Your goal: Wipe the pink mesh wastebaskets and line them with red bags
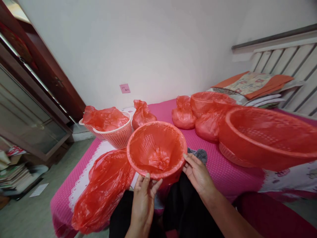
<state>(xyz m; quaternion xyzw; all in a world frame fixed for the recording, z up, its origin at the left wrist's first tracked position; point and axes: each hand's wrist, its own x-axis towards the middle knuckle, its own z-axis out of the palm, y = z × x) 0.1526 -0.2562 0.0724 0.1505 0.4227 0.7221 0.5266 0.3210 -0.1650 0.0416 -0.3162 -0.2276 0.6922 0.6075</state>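
In the middle of the head view is a round plastic basket (pixel 158 127), covered inside and over its rim by a red plastic bag (pixel 159 158). My left hand (pixel 145 198) grips the near rim, thumb on top and fingers below. At the right side of the rim, my right hand (pixel 198 172) pinches the bag-covered edge. The basket tilts toward me above my lap. To its left, a loose red plastic bag (pixel 104 191) lies spread over the table edge. Just beyond my right hand sits a grey fuzzy item (pixel 200 154).
Pale pink baskets (pixel 116 137) with red plastic stand at left. Knotted red bags (pixel 142 115) rest behind. A large red-lined basket (pixel 269 135) is at right, near another red basket (pixel 210 99). Folded cloths (pixel 257 84) lie by the radiator (pixel 292 69). A pink cloth (pixel 163 107) covers the table.
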